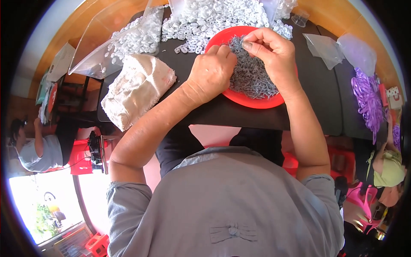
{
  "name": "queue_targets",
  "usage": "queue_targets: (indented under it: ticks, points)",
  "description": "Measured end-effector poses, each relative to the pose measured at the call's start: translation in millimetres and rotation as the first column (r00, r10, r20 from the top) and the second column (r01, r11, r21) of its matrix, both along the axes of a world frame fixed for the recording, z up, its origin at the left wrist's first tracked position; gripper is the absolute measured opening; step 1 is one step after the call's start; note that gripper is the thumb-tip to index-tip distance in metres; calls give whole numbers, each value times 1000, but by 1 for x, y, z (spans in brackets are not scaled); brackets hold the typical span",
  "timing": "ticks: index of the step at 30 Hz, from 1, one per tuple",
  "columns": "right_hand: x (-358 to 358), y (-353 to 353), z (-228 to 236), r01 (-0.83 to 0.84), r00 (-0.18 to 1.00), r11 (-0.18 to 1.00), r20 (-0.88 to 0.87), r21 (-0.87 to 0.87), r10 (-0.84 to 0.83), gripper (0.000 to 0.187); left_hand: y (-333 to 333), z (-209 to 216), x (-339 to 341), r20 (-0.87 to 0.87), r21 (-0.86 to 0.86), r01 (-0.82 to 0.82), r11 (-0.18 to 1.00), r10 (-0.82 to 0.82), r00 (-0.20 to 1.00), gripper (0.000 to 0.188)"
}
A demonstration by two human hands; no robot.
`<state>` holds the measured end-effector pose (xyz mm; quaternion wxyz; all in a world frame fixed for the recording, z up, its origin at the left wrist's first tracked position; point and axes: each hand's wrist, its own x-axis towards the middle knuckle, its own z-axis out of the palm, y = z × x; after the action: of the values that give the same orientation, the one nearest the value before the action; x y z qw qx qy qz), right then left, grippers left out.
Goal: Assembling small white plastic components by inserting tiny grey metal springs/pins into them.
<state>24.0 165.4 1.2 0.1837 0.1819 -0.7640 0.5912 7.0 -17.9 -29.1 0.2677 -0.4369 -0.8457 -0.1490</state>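
A round red bowl (252, 103) on the dark table holds a heap of small, thin grey pieces (253, 79); their exact kind is too fine to make out. My left hand (214, 68) is at the bowl's left side, its fingers curled closed toward the heap. Over the bowl's far right part, my right hand (269, 51) pinches thumb and forefinger together. Whatever either hand holds is hidden or too small to name. Just beyond the bowl lie many small white oval parts with holes (214, 21), some spread loose near its far left rim.
A clear plastic bin (87, 55) lies tilted at the far left with more white parts. A folded cream cloth (139, 88) sits left of my left forearm. To the right are clear plastic bags (323, 49) and a purple ribbon bundle (367, 96). Other people sit at both sides.
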Motion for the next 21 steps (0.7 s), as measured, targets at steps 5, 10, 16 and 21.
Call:
queue_targets:
  ticks: [5, 10, 16, 21]
  points:
    - [1, -1, 2, 9, 999, 999, 41, -37, -7, 2, 1, 3, -11, 179, 304, -19, 953, -38, 983, 5]
    - [-2, -2, -2, 16, 990, 996, 140, -86, -3, 2, 8, 17, -20, 737, 546, -279, 790, -293, 610, 11]
    - [-3, 4, 5, 120, 974, 986, 204, -113, -95, 5, 9, 15, -20, 605, 515, -110, 850, -269, 750, 13]
    - [2, 1, 11, 129, 976, 986, 187, -105, -108, 5, 13, 14, -5, 409, 199, 201, 959, -268, 873, 16]
